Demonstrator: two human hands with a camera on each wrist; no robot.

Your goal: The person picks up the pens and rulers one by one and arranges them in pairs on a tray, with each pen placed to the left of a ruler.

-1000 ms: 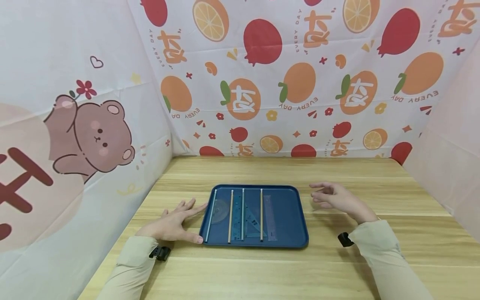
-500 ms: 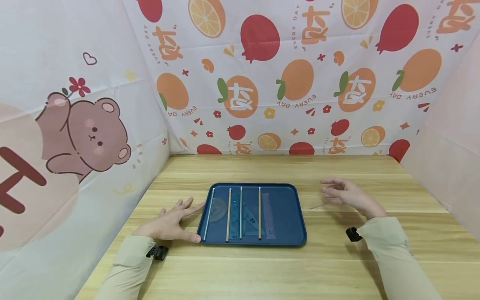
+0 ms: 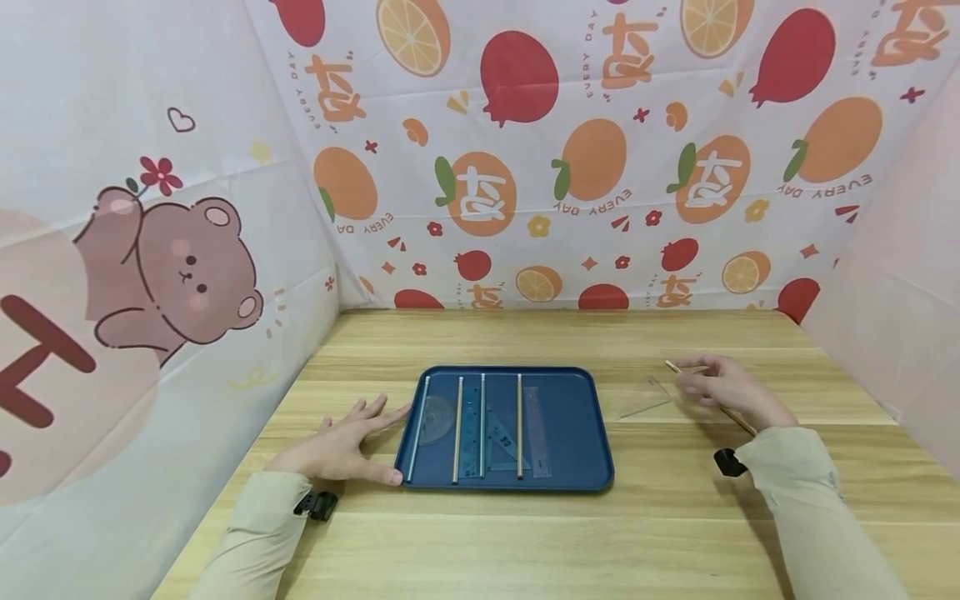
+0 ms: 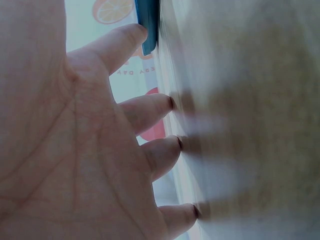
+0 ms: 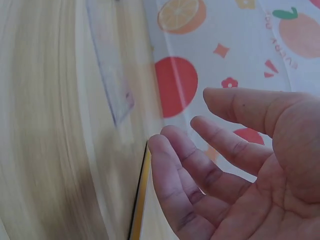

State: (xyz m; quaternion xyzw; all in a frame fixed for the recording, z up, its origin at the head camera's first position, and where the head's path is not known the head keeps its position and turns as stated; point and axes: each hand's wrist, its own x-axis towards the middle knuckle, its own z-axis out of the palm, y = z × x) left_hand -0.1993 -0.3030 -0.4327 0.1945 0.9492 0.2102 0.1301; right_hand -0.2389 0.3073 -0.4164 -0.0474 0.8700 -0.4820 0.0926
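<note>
My left hand point(image 3: 337, 450) rests with spread fingers at the left side of a blue tray point(image 3: 573, 433), thumb touching its near-left corner. In the left wrist view, the thumb point(image 4: 125, 42) meets the tray's edge. My right hand point(image 3: 727, 392) hovers with loosely bent fingers over a wood-coloured pencil point(image 3: 738, 419) lying slantwise on the table. The right wrist view has that pencil point(image 5: 140, 200) beyond the fingertips, with nothing in the palm. A clear set square point(image 3: 647, 398) lies between tray and right hand.
Inside the tray are two teal pencils point(image 3: 482, 425), two wood-coloured pencils point(image 3: 519, 425), a clear protractor point(image 3: 437, 421), a teal ruler point(image 3: 469, 450), a teal set square point(image 3: 498, 437) and a clear ruler point(image 3: 537, 433). Fabric walls point(image 3: 525, 208) border the wooden table point(image 3: 480, 550).
My right hand has moved right, away from the tray, uncovering the clear set square and then the pencil. The left hand keeps its place at the tray.
</note>
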